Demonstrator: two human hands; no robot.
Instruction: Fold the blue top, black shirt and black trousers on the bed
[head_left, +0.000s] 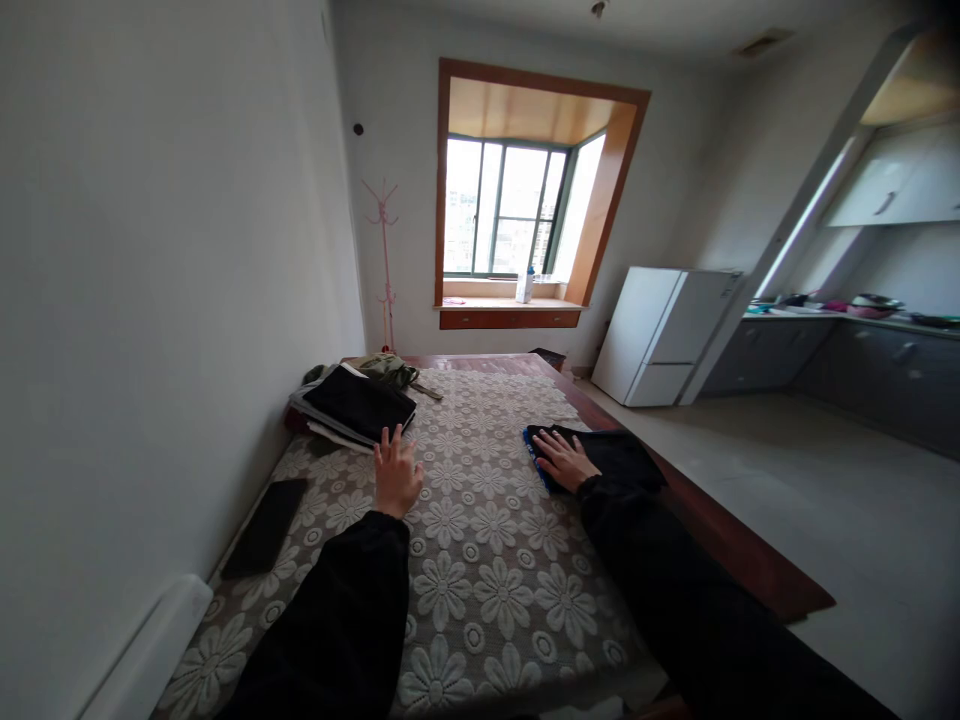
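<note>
— Our hands are both lying flat with the fingers spread, gripping nothing: the left hand (396,474) is resting on the bed (480,590) just beside the stack of folded clothes (352,405), and the right hand (564,459) is pressing down on the dark folded garment (600,458).

— So why are we keeping the right palm on that garment?

— We are judging that the flat palm is holding the fold down so it keeps its shape. It is lying near the bed's right edge, well apart from the stack, with a strip of blue showing at its left side.

— And the stack itself?

— It is sitting toward the wall, dark piece on top, lighter layers beneath, with an olive bundle (390,370) behind it. That is looking like a sorted pile, kept out of the working space.

— What are we working on?

— A bed covered in a grey spread with white flowers. A flat black thing (264,527) is lying by the wall; we cannot tell what it is.

— And the room?

— A bay window (517,210) with a bottle (525,286) on its sill, a pink coat stand (385,260), a white fridge (664,333), and a kitchen bench (855,318) carrying dishes at the right.
</note>
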